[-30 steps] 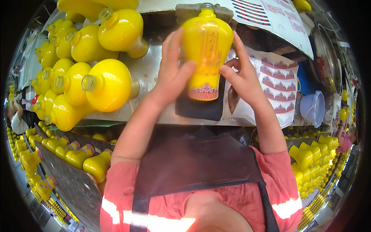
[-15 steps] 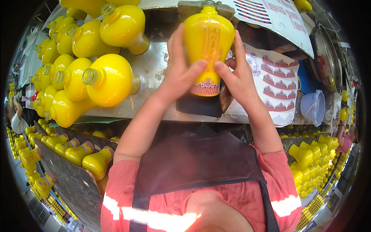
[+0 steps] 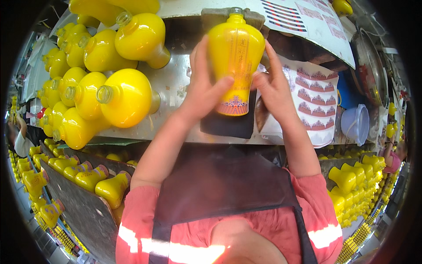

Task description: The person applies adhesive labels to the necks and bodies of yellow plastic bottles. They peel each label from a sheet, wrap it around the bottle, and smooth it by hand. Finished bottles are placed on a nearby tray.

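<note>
A glossy yellow bottle (image 3: 237,48) with a clear glass neck lies between my two hands, its neck pointing away from me. It carries a tall printed panel on its front and a patterned blue-and-red decal band (image 3: 235,105) round its foot. My left hand (image 3: 204,83) holds the left side, thumb across the lower body. Along the right side curve the fingers of my right hand (image 3: 274,86), its thumb at the bottle's edge. Behind the neck is a grey cloth pad (image 3: 211,20); under the foot lies a black cloth (image 3: 226,129).
Several yellow bottles (image 3: 127,99) lie at the left of the metal table (image 3: 169,83). Decal sheets (image 3: 317,101) lie to the right, near a pale blue bucket (image 3: 355,125). Racks of yellow bottles (image 3: 112,189) stand below on both sides. Other people (image 3: 22,136) are at the far edges.
My right thumb has shifted outward from the bottle's front to its right edge. Both hands stay on the bottle. The whole view has shifted slightly.
</note>
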### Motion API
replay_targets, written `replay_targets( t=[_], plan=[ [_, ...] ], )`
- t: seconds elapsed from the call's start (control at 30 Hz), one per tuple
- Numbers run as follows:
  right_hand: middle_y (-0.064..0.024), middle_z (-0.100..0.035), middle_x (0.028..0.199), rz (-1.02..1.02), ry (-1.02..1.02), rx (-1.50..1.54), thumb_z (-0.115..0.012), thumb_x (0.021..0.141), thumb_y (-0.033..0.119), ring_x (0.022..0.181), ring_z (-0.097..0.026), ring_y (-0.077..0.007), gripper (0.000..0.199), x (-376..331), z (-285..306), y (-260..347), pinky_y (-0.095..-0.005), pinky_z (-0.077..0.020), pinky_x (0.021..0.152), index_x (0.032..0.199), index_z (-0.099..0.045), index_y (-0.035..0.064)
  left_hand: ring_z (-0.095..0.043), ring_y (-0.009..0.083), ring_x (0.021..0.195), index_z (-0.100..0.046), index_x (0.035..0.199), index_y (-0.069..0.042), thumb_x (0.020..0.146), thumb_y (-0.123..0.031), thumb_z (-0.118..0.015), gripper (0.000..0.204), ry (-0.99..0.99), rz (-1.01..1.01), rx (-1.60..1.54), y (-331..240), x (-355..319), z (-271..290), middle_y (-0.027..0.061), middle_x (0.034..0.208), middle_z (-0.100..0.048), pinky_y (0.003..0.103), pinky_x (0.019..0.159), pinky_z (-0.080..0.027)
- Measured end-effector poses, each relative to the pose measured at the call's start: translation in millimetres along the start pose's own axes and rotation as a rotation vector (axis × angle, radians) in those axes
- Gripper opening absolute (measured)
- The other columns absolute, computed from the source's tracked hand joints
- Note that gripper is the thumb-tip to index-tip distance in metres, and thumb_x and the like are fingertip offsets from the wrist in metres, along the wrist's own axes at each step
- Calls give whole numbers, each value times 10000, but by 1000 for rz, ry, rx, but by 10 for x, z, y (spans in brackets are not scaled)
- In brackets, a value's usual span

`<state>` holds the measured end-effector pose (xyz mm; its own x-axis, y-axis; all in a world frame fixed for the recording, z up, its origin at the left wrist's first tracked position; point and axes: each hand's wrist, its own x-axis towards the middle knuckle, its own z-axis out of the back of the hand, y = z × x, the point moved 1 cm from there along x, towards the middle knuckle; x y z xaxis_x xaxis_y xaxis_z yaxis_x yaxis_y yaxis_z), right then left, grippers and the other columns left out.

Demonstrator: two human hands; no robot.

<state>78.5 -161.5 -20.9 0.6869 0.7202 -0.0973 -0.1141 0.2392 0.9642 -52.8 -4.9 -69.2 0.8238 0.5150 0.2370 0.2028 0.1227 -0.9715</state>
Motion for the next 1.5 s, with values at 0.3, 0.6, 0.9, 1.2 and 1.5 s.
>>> replay_targets(
  t=[0.3,0.6,0.9,1.2,1.5],
  plan=[
    [-44,-647,880,573,-223,-559,-843,781,258,683,-546,-152,511,249,62,730,-287,-451,622,1243,-701,91,-277,386,1508,-151,1624,-46,774,-379,-827,1136,-41,86,25,-104,6,-40,223,1580,-260,489,1249,-256],
    [-137,-693,641,210,-79,-432,-760,881,401,523,-694,-207,435,599,192,714,-318,-565,552,1053,-692,8,-287,381,1506,-162,1615,-56,763,-318,-832,1115,-48,93,7,-125,5,-60,219,1575,-268,487,1245,-269],
    [-42,-701,984,439,201,-99,-710,974,86,812,-661,-123,177,323,248,914,-268,-528,704,1150,-702,69,-319,388,1488,-184,1614,-61,760,-305,-840,1104,-60,60,49,-73,13,-52,222,1563,-296,495,1231,-292],
    [-34,-659,892,1309,-68,-830,-777,733,36,806,-679,-216,391,-76,31,646,-359,-568,688,1110,-733,127,-466,226,1278,-252,1627,-74,997,-538,-590,852,-93,60,-116,-164,-85,12,115,1441,-447,377,1083,-397],
    [-123,-665,1186,553,-206,-243,-655,993,55,1061,-680,-220,314,-299,-142,116,-311,-535,916,1297,-597,7,-367,385,1462,-259,1604,4,1019,-394,-573,774,-89,24,342,-51,-158,-25,251,1565,-369,448,1219,-288]
  ],
)
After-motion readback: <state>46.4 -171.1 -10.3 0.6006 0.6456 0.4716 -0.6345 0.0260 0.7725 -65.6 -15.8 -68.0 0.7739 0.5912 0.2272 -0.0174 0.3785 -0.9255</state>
